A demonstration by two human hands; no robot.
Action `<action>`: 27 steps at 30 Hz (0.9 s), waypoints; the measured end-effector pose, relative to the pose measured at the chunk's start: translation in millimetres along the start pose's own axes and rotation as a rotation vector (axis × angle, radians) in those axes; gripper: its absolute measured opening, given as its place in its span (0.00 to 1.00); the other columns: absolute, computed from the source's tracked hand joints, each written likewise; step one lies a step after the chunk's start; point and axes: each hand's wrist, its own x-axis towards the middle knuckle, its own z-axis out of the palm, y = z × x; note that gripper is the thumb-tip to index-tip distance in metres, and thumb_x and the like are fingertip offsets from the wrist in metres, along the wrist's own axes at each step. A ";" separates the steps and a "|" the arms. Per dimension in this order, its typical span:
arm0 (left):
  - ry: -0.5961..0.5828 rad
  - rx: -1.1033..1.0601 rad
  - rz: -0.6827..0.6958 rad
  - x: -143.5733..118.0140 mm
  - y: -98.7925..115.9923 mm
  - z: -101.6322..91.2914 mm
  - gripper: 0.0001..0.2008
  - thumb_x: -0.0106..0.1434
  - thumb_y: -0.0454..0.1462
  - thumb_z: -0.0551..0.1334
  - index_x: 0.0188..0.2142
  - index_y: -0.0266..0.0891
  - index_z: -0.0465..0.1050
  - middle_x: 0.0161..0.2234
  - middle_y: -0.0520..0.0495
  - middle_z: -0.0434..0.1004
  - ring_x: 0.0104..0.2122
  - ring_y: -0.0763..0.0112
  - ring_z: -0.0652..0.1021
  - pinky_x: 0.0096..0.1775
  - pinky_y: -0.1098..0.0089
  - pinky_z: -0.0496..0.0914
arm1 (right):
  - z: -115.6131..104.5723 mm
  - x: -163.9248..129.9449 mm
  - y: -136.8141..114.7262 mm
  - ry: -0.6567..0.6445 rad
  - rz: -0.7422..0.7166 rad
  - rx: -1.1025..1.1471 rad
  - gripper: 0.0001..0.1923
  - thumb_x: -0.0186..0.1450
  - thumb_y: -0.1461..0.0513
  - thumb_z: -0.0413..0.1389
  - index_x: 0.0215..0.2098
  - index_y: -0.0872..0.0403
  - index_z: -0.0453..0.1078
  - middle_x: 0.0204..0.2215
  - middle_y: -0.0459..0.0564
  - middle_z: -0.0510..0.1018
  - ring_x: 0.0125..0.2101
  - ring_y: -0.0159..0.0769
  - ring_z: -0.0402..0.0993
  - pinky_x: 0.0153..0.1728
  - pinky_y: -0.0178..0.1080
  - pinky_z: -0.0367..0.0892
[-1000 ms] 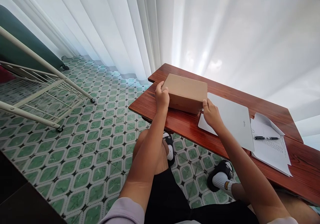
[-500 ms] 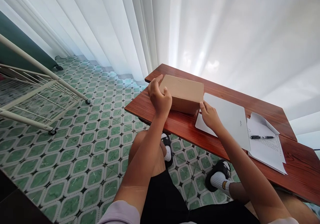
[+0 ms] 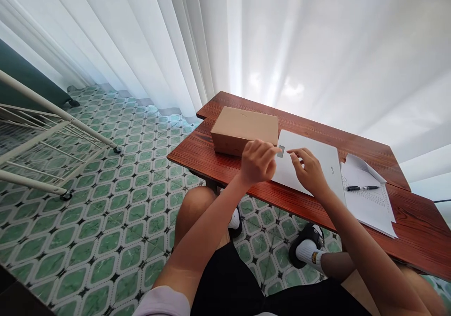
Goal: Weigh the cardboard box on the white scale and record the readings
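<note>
A closed brown cardboard box (image 3: 246,124) rests on the left part of the wooden table. My left hand (image 3: 258,163) is in front of the box's right end, its fingers curled and the index finger pointing right over the laptop; nothing shows in its grasp. Beneath both hands lies a closed silver laptop (image 3: 324,165), its left edge beside the box. A small dark square (image 3: 281,151) shows on the lid, just by my left fingertip. Over the laptop's middle is my right hand (image 3: 307,168), empty, fingers bent and thumb apart. Whether either hand touches the lid is hard to tell.
Right of the laptop, a black pen (image 3: 362,188) lies on sheets of written paper (image 3: 373,208). The dark red wooden table (image 3: 419,231) runs along a white curtain (image 3: 317,48). A white wheeled rack (image 3: 84,132) stands on the tiled floor at left.
Both hands have left the box and moved right, over the laptop. The box now sits flat, apart from my fingers. The view has shifted slightly.
</note>
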 end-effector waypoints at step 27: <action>-0.419 -0.276 0.730 -43.2 84.4 64.5 0.14 0.68 0.36 0.60 0.24 0.40 0.62 0.23 0.53 0.64 0.24 0.71 0.65 0.26 0.66 0.59 | -44.5 -103.2 45.5 -0.536 -0.251 -0.550 0.07 0.70 0.66 0.51 0.34 0.56 0.69 0.32 0.50 0.75 0.25 0.35 0.68 0.25 0.40 0.47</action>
